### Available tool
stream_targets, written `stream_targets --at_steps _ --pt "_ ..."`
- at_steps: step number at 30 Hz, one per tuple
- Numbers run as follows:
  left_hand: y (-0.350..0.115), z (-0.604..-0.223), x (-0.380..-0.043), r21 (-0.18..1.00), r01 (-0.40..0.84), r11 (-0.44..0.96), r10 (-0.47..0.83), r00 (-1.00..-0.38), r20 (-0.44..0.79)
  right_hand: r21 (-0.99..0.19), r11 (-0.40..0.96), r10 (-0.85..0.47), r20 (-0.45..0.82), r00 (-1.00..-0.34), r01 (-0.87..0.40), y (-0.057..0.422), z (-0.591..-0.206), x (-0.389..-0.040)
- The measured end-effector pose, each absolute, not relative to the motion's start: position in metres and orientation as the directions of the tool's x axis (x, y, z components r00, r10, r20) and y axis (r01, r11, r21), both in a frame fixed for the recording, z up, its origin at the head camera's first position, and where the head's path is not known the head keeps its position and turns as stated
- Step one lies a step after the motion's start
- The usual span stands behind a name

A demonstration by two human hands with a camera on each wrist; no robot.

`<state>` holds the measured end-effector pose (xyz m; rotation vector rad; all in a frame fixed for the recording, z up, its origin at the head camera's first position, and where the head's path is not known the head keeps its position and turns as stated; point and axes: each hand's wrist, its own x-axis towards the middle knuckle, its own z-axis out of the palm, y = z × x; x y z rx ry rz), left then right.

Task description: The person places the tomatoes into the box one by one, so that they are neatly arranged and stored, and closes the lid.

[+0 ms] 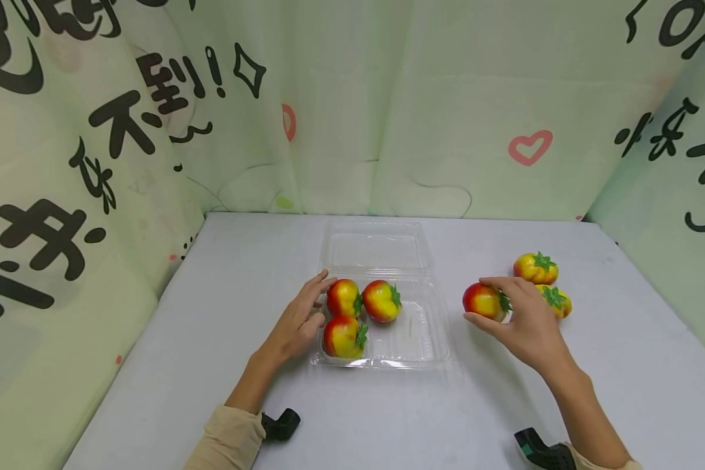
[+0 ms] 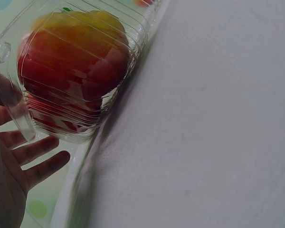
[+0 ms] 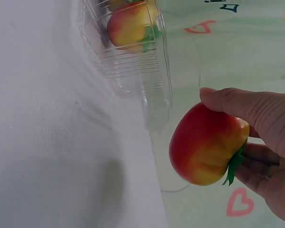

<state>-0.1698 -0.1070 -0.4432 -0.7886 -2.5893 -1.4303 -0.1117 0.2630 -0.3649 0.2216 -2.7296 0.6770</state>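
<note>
In the head view my right hand [image 1: 525, 323] pinches a red-and-yellow tomato-like fruit [image 1: 483, 301] with a green leafy top between thumb and fingers. The right wrist view shows this fruit [image 3: 206, 145] held above the table. My left hand [image 1: 299, 323] is at the left side of a clear plastic clamshell box [image 1: 414, 326], its fingers spread by the rim; whether they press on it is hard to tell. Inside the box base, 3 similar fruits [image 1: 382, 301] sit toward the left. The left wrist view shows fruits [image 2: 76, 52] through the ribbed wall.
Two more fruits, one farther back [image 1: 531, 268] and one partly behind my right hand [image 1: 559, 301], lie on the white table [image 1: 388, 418]. The box's lid [image 1: 376, 247] lies folded back. A pale green printed curtain [image 1: 446, 98] surrounds the table's back and sides.
</note>
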Motion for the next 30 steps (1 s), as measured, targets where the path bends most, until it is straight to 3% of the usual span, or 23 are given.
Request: stream_targets --at_steps 30 --pt "-0.108 -0.444 -0.171 0.767 0.481 0.425 0.398 -0.86 0.318 -0.471 0.816 -0.162 0.372 -0.914 -0.336 0.223 -0.357 -0.114"
